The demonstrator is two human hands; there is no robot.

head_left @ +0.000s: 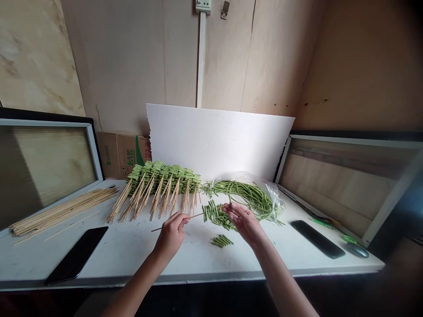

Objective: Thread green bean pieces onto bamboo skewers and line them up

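Note:
My left hand (175,228) is closed around a thin wooden skewer (197,215), whose blunt end sticks out to the left. Several short green bean pieces (209,211) are threaded crosswise on the skewer between my hands. At the skewer's other end, the fingertips of my right hand (243,220) pinch a green bean piece (230,199). Behind and below that hand lies a pile of cut bean pieces (224,221), partly hidden. A small separate group of cut bean pieces (222,240) rests nearer the table's front.
Finished bean skewers (165,176) are stacked at the back left. Loose bare skewers (62,211) lie farther left, near a black tablet (77,255). Long whole beans (247,193) spill from a plastic bag (277,198). On the right are a black phone (317,238) and a computer mouse (357,250).

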